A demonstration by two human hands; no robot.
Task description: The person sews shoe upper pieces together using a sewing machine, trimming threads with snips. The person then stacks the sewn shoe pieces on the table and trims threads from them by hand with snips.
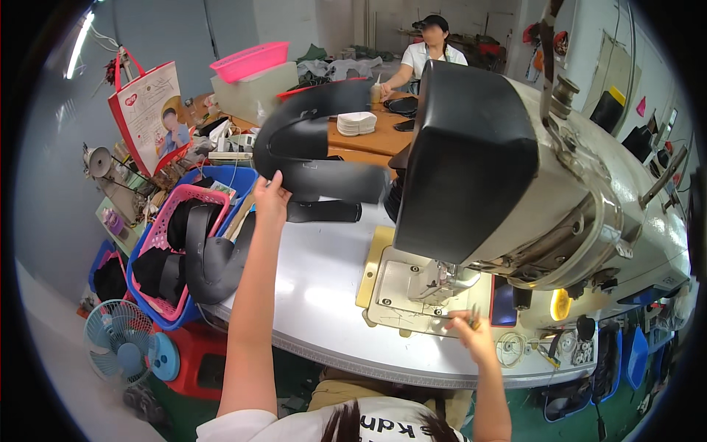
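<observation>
Pinching the edge of a curved black panel (324, 179) between thumb and fingers, my left hand (272, 195) is closed on it over the far left part of the white sewing table (317, 295). The panel is U-shaped, opens to the right and is blurred at its ends; a flat black strip (328, 212) lies on the table just below it. My right hand (475, 339), fingers curled in, holds what looks like a small metal tool (475, 315) near the front edge of the pale machine bed (401, 295), below the sewing machine (611, 158); I cannot tell the tool's exact kind. To my left a pink basket (153, 239) of black pieces sits inside a blue tub (135, 276), with another curved black piece (197, 254) leaning over the rim. Across from me, a co-worker (434, 59) is at a brown table (335, 140).
</observation>
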